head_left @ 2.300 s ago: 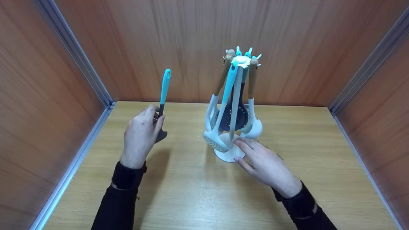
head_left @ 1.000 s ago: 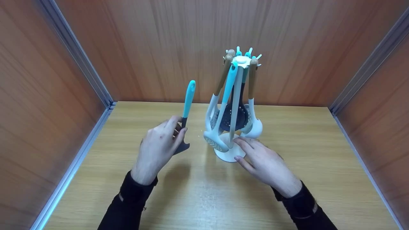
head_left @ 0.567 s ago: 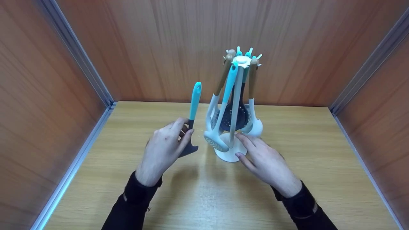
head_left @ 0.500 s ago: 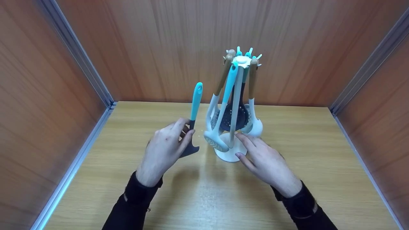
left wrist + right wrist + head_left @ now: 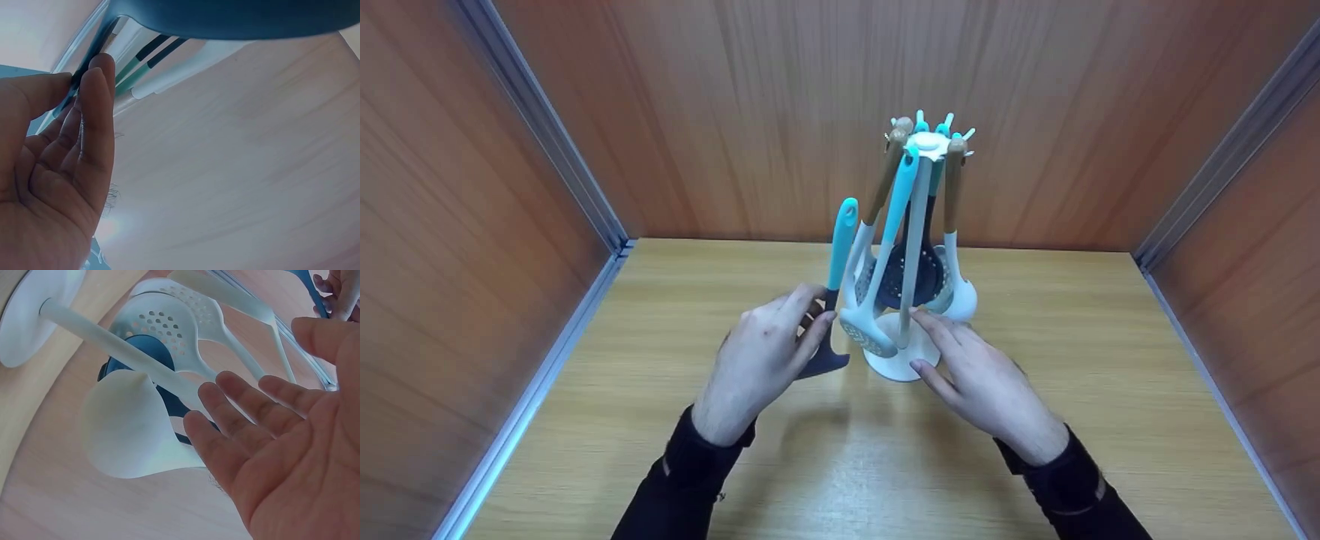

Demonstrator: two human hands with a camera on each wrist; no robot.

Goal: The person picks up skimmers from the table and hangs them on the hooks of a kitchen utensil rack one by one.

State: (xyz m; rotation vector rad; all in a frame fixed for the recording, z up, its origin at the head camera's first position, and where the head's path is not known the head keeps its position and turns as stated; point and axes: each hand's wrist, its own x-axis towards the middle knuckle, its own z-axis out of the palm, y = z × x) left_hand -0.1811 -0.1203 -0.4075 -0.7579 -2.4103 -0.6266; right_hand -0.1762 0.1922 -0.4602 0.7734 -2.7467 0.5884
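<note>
My left hand (image 5: 761,352) pinches a spatula (image 5: 840,244) by its dark neck, between thumb and fingers. Its turquoise handle points up, and the dark head hangs below, partly behind the hand. In the left wrist view the broad dark head (image 5: 242,19) spans the top. Just right of it stands a white utensil stand (image 5: 901,367) with utensils hanging around its pole. My right hand (image 5: 982,379) is beside the stand's base and pole, fingers extended and holding nothing. The right wrist view shows its fingers spread near the pole (image 5: 107,340); whether a fingertip touches it, I cannot tell.
On the stand hang a white slotted turner (image 5: 870,330) with turquoise handle, a dark skimmer (image 5: 911,274), a white ladle (image 5: 960,300) with brown handle, and other utensils. Wood-look panels (image 5: 810,112) enclose the tabletop (image 5: 1080,337) at the back and both sides.
My left hand has carried the spatula rightward and slightly nearer to me, to right beside the stand. The right hand has lifted its fingers slightly at the base; the stand stays put.
</note>
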